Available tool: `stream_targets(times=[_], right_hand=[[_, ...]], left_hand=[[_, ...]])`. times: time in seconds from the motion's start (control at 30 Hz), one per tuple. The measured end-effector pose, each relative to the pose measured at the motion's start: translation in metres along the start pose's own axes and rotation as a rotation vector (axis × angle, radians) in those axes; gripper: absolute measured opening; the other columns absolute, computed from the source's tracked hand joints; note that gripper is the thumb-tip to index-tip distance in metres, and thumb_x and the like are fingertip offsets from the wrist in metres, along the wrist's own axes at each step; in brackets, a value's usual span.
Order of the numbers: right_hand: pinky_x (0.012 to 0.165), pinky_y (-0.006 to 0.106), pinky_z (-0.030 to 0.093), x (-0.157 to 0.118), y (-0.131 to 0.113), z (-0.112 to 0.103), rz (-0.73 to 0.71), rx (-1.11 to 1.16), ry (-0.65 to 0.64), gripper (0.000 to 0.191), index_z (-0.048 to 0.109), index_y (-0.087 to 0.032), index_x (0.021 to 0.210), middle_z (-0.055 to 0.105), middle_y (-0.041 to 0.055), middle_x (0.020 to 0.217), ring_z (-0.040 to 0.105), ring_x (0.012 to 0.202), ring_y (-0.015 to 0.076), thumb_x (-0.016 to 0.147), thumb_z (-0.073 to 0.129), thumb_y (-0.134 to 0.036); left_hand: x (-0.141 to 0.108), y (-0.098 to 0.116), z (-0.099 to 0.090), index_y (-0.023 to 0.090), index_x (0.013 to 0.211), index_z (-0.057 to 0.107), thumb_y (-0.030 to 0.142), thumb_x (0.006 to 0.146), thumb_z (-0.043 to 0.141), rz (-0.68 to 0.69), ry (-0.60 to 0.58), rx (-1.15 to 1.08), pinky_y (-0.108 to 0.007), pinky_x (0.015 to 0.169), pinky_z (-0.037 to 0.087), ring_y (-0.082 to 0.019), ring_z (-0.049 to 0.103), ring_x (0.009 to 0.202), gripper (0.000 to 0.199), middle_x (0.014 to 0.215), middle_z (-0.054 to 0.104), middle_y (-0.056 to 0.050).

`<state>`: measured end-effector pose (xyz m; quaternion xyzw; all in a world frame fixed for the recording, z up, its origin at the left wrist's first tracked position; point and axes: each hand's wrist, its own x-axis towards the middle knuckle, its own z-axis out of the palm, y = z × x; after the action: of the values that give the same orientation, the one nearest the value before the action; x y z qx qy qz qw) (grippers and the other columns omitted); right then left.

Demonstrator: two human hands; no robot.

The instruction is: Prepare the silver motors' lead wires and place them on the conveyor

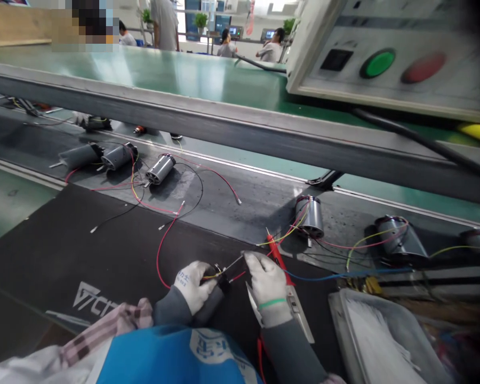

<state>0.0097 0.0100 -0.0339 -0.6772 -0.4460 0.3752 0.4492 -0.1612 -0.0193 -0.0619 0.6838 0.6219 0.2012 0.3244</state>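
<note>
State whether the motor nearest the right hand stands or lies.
On its side: the motor lies lengthwise on the belt, its shaft pin pointing toward the right hand.

Wired motors (160, 169) lie in a row on the conveyor belt (32, 266), beyond a wire lead (232, 263) between the left hand (194, 285) and right hand (266, 285); a control box (388, 66) stands behind, and a tray (368, 336) sits rightward.

The one view sits on the person's head — it looks forward and down across the dark conveyor belt (104, 256), close above the gloved left hand (194, 285) and right hand (267, 288), with a control panel (388, 58) near the upper right.
</note>
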Motion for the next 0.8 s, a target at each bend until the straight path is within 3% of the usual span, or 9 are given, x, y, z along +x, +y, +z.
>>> stream_targets(times=[0.1,0.23,0.33,0.4,0.47,0.53,0.67,0.73,0.8], right_hand=[[0.068,0.032,0.047,-0.002,-0.017,0.029,0.184,0.327,-0.148,0.029,0.067,-0.018,0.08,0.067,0.0046,0.085,0.06,0.078,0.0201,0.065,0.06,-0.042],[0.038,0.022,0.037,-0.015,-0.024,0.044,0.476,0.639,-0.339,0.02,0.063,-0.018,0.074,0.059,-0.0016,0.059,0.047,0.04,0.0093,0.063,0.062,-0.036],[0.031,0.017,0.024,-0.025,-0.009,0.022,0.58,0.664,-0.209,0.012,0.056,-0.019,0.061,0.046,-0.0072,0.044,0.033,0.032,0.004,0.06,0.064,-0.028],[0.03,0.015,0.019,-0.025,-0.001,0.008,0.648,0.663,-0.106,0.011,0.052,-0.019,0.057,0.04,-0.0092,0.04,0.029,0.03,0.0028,0.061,0.06,-0.025],[0.03,0.014,0.02,-0.02,-0.003,0.009,0.692,0.652,-0.076,0.01,0.051,-0.018,0.057,0.038,-0.0093,0.04,0.029,0.03,0.0028,0.062,0.057,-0.025],[0.03,0.016,0.022,-0.012,-0.013,0.027,0.71,0.654,-0.113,0.011,0.052,-0.017,0.058,0.037,-0.0091,0.04,0.03,0.031,0.0034,0.063,0.056,-0.025],[0.028,0.016,0.017,-0.002,-0.04,0.066,0.646,0.656,-0.217,0.012,0.052,-0.016,0.058,0.028,-0.0116,0.037,0.02,0.029,0.0025,0.066,0.052,-0.025],[0.029,0.017,0.024,-0.006,-0.049,0.061,0.58,0.646,-0.281,0.011,0.056,-0.017,0.064,0.036,-0.0098,0.041,0.027,0.03,0.0034,0.068,0.053,-0.026],[0.037,0.02,0.039,-0.013,-0.046,0.034,0.502,0.641,-0.34,0.015,0.059,-0.019,0.077,0.055,-0.0042,0.056,0.047,0.041,0.0077,0.068,0.056,-0.029]], left_hand=[[0.0,-0.001,0.001,0.017,0.076,0.059,0.028,0.073,0.052,-0.019,0.01,0.001,-0.023,0.064,0.042,-0.012,0.055,0.069,0.013,0.074,0.06,-0.001],[-0.002,0.001,0.004,0.017,0.078,0.058,0.025,0.072,0.05,-0.028,0.03,-0.011,-0.023,0.065,0.043,-0.013,0.056,0.071,0.012,0.076,0.061,-0.001],[-0.005,0.009,0.008,0.019,0.077,0.058,0.024,0.073,0.047,0.078,-0.083,0.079,-0.024,0.064,0.044,-0.014,0.058,0.072,0.013,0.077,0.063,-0.002],[-0.007,0.018,0.012,0.019,0.078,0.059,0.024,0.071,0.048,0.262,-0.266,0.195,-0.025,0.064,0.045,-0.017,0.059,0.073,0.014,0.079,0.064,-0.003],[-0.008,0.026,0.014,0.018,0.078,0.059,0.025,0.07,0.048,0.373,-0.435,0.326,-0.027,0.063,0.046,-0.019,0.06,0.072,0.015,0.079,0.064,-0.005],[-0.008,0.031,0.014,0.017,0.079,0.061,0.027,0.072,0.047,0.344,-0.488,0.43,-0.029,0.063,0.046,-0.021,0.06,0.072,0.019,0.08,0.064,-0.008],[-0.005,0.031,0.014,0.015,0.075,0.063,0.033,0.075,0.045,0.251,-0.388,0.47,-0.031,0.062,0.046,-0.023,0.06,0.07,0.026,0.074,0.064,-0.01],[-0.006,0.028,0.013,0.015,0.071,0.063,0.035,0.075,0.044,0.285,-0.342,0.439,-0.03,0.059,0.045,-0.023,0.06,0.067,0.028,0.072,0.063,-0.009],[-0.011,0.024,0.009,0.016,0.077,0.064,0.034,0.077,0.042,0.33,-0.286,0.38,-0.029,0.061,0.045,-0.021,0.06,0.069,0.028,0.075,0.064,-0.008]])
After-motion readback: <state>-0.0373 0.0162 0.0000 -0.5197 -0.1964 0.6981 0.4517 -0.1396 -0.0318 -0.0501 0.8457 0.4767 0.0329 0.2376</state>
